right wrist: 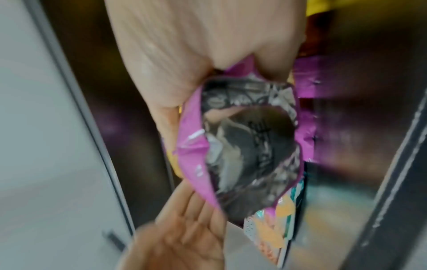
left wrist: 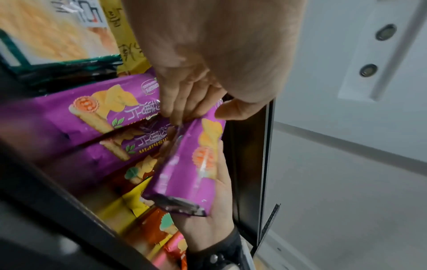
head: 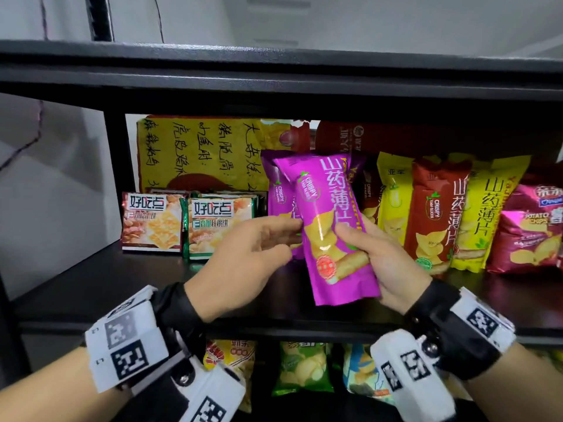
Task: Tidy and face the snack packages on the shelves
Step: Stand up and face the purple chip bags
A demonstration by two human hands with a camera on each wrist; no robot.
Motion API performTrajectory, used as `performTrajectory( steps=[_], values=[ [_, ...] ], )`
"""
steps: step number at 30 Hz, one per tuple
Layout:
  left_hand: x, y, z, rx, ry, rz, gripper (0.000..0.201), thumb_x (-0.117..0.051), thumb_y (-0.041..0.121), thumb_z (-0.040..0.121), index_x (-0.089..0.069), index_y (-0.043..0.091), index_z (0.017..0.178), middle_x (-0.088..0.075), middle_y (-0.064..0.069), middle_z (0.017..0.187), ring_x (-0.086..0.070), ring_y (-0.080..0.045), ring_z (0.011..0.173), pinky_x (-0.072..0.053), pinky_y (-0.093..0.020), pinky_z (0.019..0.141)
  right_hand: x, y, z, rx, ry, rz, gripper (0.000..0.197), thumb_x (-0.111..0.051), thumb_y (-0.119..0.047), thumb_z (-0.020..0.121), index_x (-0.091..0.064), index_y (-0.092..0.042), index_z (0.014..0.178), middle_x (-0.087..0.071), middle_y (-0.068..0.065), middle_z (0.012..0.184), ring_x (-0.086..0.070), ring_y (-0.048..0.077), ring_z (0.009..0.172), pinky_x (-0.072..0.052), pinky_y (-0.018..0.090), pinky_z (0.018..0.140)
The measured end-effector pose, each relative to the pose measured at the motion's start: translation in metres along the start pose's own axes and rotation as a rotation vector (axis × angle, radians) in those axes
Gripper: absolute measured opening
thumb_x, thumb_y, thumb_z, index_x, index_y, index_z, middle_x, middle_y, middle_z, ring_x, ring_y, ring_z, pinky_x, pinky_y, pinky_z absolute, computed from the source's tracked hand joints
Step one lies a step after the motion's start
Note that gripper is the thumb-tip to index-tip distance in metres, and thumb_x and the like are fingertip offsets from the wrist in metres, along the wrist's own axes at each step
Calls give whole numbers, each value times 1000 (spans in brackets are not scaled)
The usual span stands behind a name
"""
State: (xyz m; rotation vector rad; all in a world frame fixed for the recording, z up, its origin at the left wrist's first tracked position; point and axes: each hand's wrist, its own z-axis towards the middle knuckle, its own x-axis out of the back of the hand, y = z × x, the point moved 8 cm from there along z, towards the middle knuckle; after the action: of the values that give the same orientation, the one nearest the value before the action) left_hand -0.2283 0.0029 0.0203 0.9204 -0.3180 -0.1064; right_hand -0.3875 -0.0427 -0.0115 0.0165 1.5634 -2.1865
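1. At the far left of the black shelf (head: 91, 269) stand two cracker packs (head: 152, 220), side by side and facing out, with a large yellow bag (head: 195, 153) covered in handwriting upright behind them.
2. The left hand (head: 246, 254) reaches in just right of the crackers; its fingers (left wrist: 182, 98) are nearly straight and relaxed, and their tips touch the left edge of the purple bag (head: 329, 226). They curl round nothing.
3. That purple bag is off the shelf in front of the row, tilted with its top leaning left. More purple bags (left wrist: 92, 109) of the same kind stand just behind it.
4. The right hand (head: 387, 257) holds the purple bag from its right side, fingers behind it and thumb on the front.
5. To the right a yellow bag (head: 393, 193), a red bag (head: 432, 214), another yellow bag (head: 484, 208) and a pink chip bag (head: 533, 229) stand packed together.
6. More snack bags (head: 301, 367) show on the shelf below.
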Motion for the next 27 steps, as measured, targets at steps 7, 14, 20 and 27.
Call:
performTrajectory(
  steps=[7,14,20,27],
  values=[
    [-20,-11,2,145,-108,-148,32,-67,29,79,-68,20,109,-76,4,103,-68,-6,92,-56,-26,83,-32,-24,-13,374,73,-884,92,-77,-27,74,-29,-54,147,-56,-10,121,-63,3,102,-56,24,79],
    [-2,-16,26,0,115,-486,30,-69,9,78,-73,14,107,-74,-11,107,-69,-22,103,-56,-37,95,-74,-14,-39,393,-187,-806,77,-59,-15,82,-34,-46,148,-10,-26,162,-11,-4,149,-21,38,123],
    [18,-42,31,119,44,-742,56,-97,22,48,-80,14,101,-76,-14,106,-75,-25,92,-61,-39,79,-68,-27,-40,313,-190,-423,57,-47,5,70,-77,-25,109,-53,-19,144,-35,1,143,-29,51,119],
    [14,-30,22,26,88,-661,71,-98,31,51,-73,9,114,-74,-13,110,-71,-25,100,-57,-39,90,-62,-15,-37,335,-93,-514,73,-47,9,87,-51,-42,140,-53,6,145,-42,28,141,-36,60,112]
  ],
)
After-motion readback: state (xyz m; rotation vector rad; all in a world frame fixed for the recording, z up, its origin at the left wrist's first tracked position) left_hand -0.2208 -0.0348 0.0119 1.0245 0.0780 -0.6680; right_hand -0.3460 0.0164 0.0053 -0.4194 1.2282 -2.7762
